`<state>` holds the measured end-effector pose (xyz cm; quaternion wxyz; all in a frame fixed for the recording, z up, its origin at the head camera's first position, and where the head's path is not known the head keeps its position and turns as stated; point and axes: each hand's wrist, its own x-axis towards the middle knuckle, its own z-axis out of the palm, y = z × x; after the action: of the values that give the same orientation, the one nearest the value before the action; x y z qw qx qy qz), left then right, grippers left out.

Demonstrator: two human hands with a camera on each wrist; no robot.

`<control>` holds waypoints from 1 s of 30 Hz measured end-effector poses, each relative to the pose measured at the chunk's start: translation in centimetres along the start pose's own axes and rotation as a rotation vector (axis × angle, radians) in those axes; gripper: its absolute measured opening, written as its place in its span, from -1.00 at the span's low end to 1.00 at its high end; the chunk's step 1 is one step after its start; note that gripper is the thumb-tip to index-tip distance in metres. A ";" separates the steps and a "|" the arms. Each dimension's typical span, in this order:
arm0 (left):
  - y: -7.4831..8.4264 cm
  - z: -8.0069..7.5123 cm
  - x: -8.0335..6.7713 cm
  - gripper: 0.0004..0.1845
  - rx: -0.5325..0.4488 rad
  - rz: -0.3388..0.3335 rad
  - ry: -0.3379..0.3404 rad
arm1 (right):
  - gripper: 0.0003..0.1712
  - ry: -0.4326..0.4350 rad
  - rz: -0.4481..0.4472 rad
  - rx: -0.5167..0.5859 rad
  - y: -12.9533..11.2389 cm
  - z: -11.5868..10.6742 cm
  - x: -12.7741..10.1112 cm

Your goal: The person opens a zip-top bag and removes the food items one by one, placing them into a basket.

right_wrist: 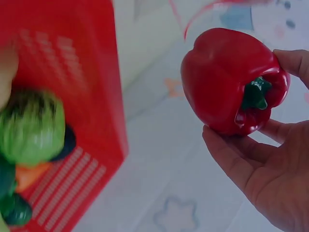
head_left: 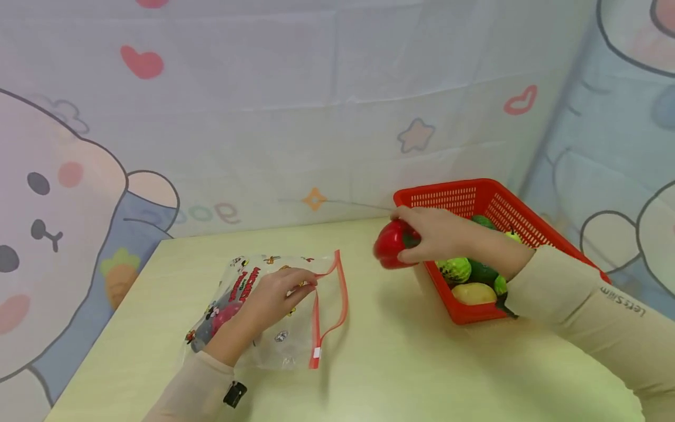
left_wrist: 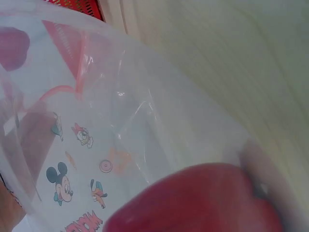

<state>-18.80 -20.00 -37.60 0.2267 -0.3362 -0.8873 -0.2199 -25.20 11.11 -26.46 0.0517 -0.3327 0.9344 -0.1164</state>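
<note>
A red bell pepper with a green stem is held up off the table by my right hand, thumb and fingers round its stem end. In the right wrist view the pepper shows whole. My left hand pinches the near edge of a clear zip bag at its red-edged mouth, which gapes toward the right. Cartoon figures and red lettering cover the bag. Inside it, a dark pinkish-red item and a greyish one lie at the left end, partly behind my forearm.
Right of the bag stands a red plastic basket of vegetables: a yellow potato-like one, a bumpy green one and several others. My right forearm passes over it. A printed cloth hangs behind the pale table.
</note>
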 end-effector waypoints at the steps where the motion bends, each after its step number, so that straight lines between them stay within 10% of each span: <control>1: 0.0 0.0 -0.1 -0.80 0.000 -0.004 0.001 | -0.27 0.012 0.019 -0.012 0.9 -0.7 0.1; 12: 0.3 0.3 -0.5 -0.80 0.014 0.035 0.014 | -0.32 -0.008 0.189 -0.068 10.6 -3.4 1.9; 30: 0.6 0.2 -0.5 -0.84 0.002 0.070 -0.007 | -0.29 -0.053 0.455 0.033 18.2 4.5 4.3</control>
<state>-18.09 -19.68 -37.90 0.2313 -0.3678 -0.8759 -0.2098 -38.84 21.26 -35.45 0.1066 -0.1157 0.9816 -0.1082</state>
